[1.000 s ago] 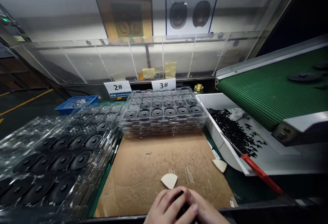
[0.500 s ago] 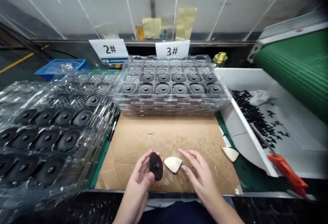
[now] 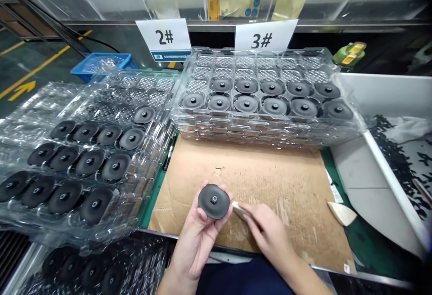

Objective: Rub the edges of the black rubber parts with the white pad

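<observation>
Black disc in my left hand, cream wedge in my right.

My left hand (image 3: 199, 236) grasps the black disc (image 3: 213, 201), stud up, above the cardboard (image 3: 249, 169); my right hand (image 3: 270, 230) pinches the cream wedge (image 3: 239, 209) just beside it.

Held disc (image 3: 213, 201), center of frame: uniform matte black. Sheet (image 3: 249, 173) beneath: tan, with darker flecks. Tabletop (image 3: 366, 236), lower right: green. Bin (image 3: 94, 65), upper left: blue. Floor (image 3: 50, 68), upper left: dark green, yellow stripes and arrow. Signs (image 3: 164, 36), upper center: white, black characters; left sign carries a blue band. Wedge (image 3: 341, 213), right: cream.
</observation>
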A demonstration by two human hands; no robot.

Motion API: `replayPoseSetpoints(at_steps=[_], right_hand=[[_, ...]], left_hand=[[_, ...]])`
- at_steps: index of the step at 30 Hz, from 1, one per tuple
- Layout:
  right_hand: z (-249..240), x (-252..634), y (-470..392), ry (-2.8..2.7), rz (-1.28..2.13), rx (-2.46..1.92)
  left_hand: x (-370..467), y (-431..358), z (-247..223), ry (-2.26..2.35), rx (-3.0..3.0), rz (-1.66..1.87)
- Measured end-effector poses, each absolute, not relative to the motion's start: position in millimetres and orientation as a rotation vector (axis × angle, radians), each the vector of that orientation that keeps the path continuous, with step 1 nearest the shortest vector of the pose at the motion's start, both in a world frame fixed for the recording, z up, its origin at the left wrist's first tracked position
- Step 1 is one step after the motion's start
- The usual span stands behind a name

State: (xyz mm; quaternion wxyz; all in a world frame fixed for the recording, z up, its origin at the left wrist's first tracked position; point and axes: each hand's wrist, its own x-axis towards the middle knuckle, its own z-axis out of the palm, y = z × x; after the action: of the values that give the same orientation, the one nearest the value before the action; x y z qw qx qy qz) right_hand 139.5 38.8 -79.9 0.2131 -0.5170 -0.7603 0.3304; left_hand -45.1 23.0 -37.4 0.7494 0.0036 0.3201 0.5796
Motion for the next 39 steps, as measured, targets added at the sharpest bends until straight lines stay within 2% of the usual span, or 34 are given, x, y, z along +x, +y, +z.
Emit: replayPoseSetpoints(at_steps=[4,7,9,13,15,19,23,28,33,39], right_hand=[[-65.3,136.3,51.2,-2.016,0.965,-1.481],[-26.5,132.8,62.0,-1.867,0.901,-1.511],[4.8,127.2,64.8,-1.863,0.884,-1.359],[43.2,115.6,66.4,-2.188,1.132,-1.051],[46.3,111.9,67.5,-2.202,1.115,-1.061],[42.1,112.7,61.7,-2.023,0.862,-1.048],[44.5,121.6,56.1,-2.106,1.223,-0.987],[45.5,121.4,62.6,-1.996,0.963,-1.058],[54.8,148.5,55.1,-2.133,1.190,-0.992],[69.6,170.4,43.6,-2.283,0.803,-1.122]], left_hand=[[-41.1,25.3,-36.2,0.737,0.026,1.253],[-29.5,26.5,-33.9,0.766,0.060,1.250],[-20.1,26.1,-31.0,0.781,0.078,1.214],[-9.5,25.0,-21.8,0.831,0.108,1.116],[-8.1,25.4,-16.3,0.854,0.135,1.140],[-9.2,26.5,-8.0,0.878,0.136,1.122],[-9.9,25.4,-6.6,0.905,0.122,1.122],[-3.3,24.1,-4.5,0.948,0.156,1.093],[-5.2,26.6,3.9,0.817,0.170,1.051],[8.8,30.8,16.0,0.678,0.144,0.978]])
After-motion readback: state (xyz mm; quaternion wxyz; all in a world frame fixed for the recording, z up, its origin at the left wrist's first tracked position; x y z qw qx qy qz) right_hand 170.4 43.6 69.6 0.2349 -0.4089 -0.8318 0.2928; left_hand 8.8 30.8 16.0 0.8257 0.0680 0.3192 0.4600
